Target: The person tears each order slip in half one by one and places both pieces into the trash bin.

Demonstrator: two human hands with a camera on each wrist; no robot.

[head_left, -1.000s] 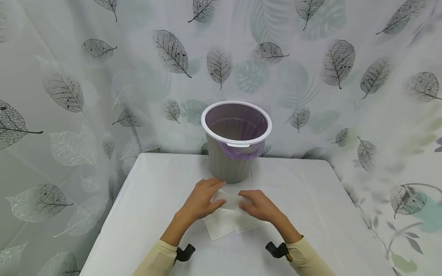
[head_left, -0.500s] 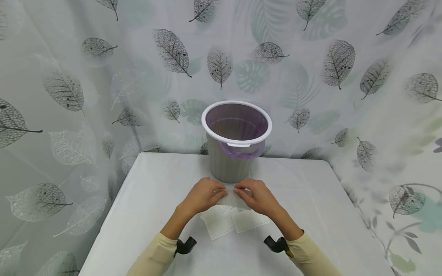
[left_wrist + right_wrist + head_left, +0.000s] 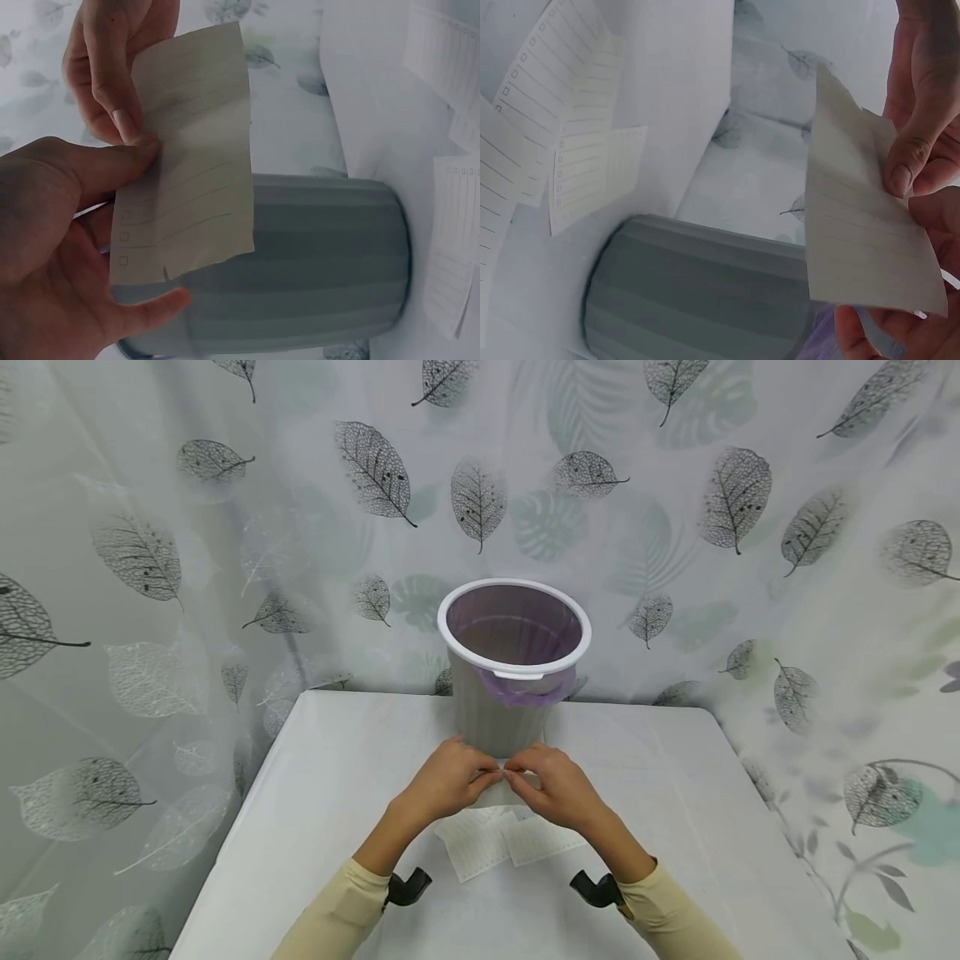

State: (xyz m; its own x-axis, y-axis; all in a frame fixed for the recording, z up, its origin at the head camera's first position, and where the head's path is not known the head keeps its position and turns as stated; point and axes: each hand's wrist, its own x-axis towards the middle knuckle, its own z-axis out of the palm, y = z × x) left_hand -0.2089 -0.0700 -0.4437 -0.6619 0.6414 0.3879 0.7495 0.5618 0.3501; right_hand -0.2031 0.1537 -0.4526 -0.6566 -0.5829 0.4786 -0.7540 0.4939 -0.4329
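Note:
In the head view, my left hand (image 3: pixel 453 781) and right hand (image 3: pixel 553 785) meet just in front of a grey waste bin (image 3: pixel 498 718). Between them they pinch a lined slip of paper (image 3: pixel 196 157) by one long edge, thumbs nearly touching. Small printed squares run along that edge in the left wrist view. The paper (image 3: pixel 866 247) looks creased, with a small notch in its short edge. Loose printed slips (image 3: pixel 477 847) lie overlapping on the table below my hands.
The bin has a white rim (image 3: pixel 517 672) and a purple liner bag (image 3: pixel 525 693) folded over it. It stands near the back of a white-covered table (image 3: pixel 360 752). Leaf-patterned curtains (image 3: pixel 300 527) hang behind and on both sides.
My hands have come together from farther apart. The right fingers moved up and toward the left, and both hands now pinch the slip close together. The bin and loose slips stay put.

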